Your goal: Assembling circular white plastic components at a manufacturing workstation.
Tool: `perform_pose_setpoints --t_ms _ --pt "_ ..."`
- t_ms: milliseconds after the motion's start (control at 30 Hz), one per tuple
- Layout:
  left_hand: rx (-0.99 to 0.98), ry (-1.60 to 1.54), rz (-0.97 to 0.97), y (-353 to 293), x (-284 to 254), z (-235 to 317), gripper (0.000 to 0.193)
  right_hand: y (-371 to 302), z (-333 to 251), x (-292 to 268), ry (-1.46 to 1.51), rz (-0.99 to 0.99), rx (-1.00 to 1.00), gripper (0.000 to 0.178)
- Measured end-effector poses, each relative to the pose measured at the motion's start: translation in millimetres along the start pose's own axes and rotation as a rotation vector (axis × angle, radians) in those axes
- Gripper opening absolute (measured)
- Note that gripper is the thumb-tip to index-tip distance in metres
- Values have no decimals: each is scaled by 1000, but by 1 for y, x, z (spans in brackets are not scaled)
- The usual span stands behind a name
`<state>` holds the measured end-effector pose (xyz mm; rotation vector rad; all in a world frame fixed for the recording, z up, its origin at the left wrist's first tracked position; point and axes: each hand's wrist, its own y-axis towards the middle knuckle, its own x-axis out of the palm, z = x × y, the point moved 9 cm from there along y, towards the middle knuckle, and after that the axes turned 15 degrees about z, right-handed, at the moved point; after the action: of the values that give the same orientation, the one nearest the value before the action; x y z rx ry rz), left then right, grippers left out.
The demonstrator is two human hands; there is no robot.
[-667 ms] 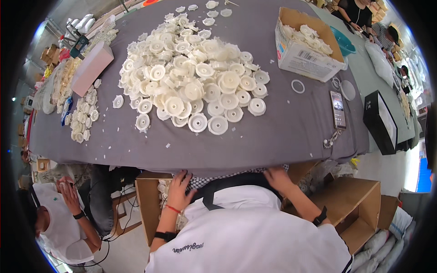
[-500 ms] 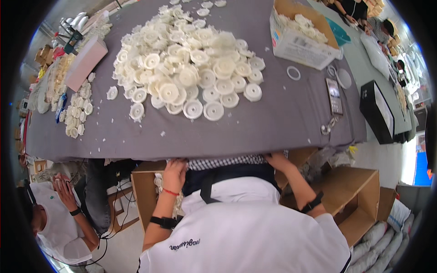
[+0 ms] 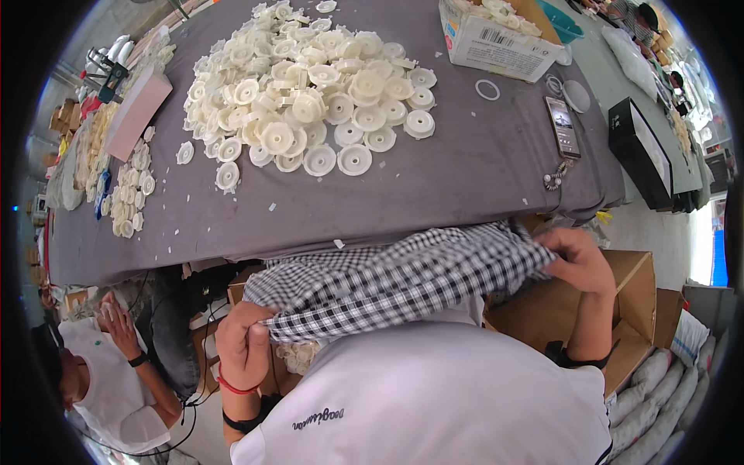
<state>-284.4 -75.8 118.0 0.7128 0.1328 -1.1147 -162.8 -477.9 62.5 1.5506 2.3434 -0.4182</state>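
A black-and-white checked cloth (image 3: 411, 283) stretches between my two hands, in front of my body at the near edge of the table. My left hand (image 3: 244, 341) grips its left corner, thumb on top. At the right end my right hand (image 3: 580, 258) pinches the cloth, its fingers partly hidden by it. The fabric sags in folds between them, and its far side meets the table's edge. Beyond it, a large heap of white round plastic parts (image 3: 302, 93) lies on the grey-covered table (image 3: 372, 201).
A carton of white parts (image 3: 500, 46), a white ring (image 3: 487, 90), a phone (image 3: 562, 126) and a black box (image 3: 640, 153) are on the right. At left are a pink box (image 3: 138, 115) and a smaller pile (image 3: 132, 194). Another person (image 3: 108, 364) sits at lower left.
Both hands have come up from the table's edge toward my body and spread apart, lifting the checked cloth into view. The head view has shifted slightly.
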Motion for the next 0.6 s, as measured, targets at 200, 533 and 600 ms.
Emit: perform_pose_setpoints --t_ms 200,533,600 --pt "-916 82 -722 -132 57 -182 50 -61 125 97 130 -412 937 38" --pt "-712 614 -871 -517 -125 -328 37 -112 235 134 -206 -430 1173 35" --pt "-1023 623 -817 -492 -92 -381 33 -82 268 123 -879 -518 691 32"
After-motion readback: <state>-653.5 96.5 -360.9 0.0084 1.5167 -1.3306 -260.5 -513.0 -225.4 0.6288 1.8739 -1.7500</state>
